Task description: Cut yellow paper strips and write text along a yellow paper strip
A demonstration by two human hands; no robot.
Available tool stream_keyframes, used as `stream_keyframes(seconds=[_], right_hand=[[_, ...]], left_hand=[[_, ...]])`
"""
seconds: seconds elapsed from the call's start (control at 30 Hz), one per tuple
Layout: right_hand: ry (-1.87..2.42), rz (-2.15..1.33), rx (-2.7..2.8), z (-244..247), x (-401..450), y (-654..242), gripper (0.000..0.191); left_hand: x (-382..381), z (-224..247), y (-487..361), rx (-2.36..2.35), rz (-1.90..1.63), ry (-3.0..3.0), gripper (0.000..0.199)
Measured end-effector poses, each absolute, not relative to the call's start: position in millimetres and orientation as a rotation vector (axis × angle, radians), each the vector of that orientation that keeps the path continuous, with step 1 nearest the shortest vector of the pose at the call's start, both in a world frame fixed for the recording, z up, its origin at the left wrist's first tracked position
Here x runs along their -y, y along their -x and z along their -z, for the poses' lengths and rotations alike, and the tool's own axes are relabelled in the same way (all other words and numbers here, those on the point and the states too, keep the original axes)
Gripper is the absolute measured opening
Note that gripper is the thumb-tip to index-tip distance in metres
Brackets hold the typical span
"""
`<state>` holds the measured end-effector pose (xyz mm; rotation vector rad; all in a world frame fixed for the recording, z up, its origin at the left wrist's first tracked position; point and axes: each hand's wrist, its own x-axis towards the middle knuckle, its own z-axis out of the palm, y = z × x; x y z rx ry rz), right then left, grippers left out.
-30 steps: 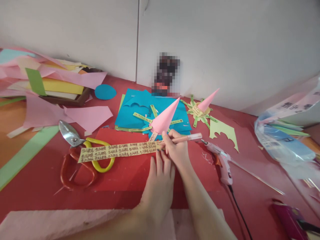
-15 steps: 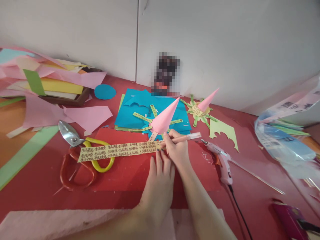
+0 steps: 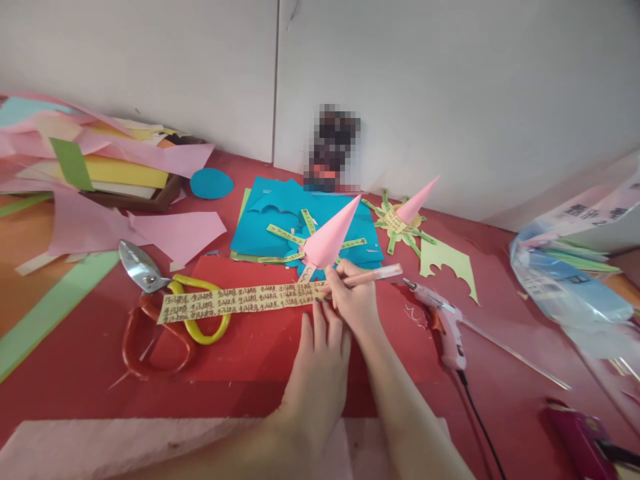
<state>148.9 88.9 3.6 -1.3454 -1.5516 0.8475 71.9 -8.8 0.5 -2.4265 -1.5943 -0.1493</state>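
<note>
A long pale yellow paper strip [image 3: 240,301] covered with rows of handwritten characters lies across red paper and over the scissors' handles. My right hand [image 3: 354,300] grips a pen [image 3: 375,275], its tip down at the strip's right end. My left hand [image 3: 320,353] lies with fingers stretched out, fingertips at the strip's lower edge beside the right hand. Just beyond both hands stands a pink paper cone [image 3: 330,237] on a blue paper base with green lettered strips radiating from it. The strip's far right end is hidden by my right hand.
Scissors [image 3: 145,270] with red and yellow handles lie left. A pink glue gun [image 3: 447,320] with a cord is at right. Behind are blue paper sheets [image 3: 250,230] and a second pink cone [image 3: 417,203]. Paper scraps [image 3: 105,220] fill the left; a plastic bag [image 3: 565,267] lies right.
The view has shifted very slightly. Both hands, the pen and the strip keep nearly the same places.
</note>
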Motion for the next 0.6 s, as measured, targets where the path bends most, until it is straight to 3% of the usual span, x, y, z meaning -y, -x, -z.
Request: stream_keyframes(seconds=[0.6], right_hand=[[1.373,-0.822,1.509,-5.4,-89.3,-148.9,0.035]], left_hand=[[9.4,0.1,-71.8,1.607,0.158,2.449,0.049]])
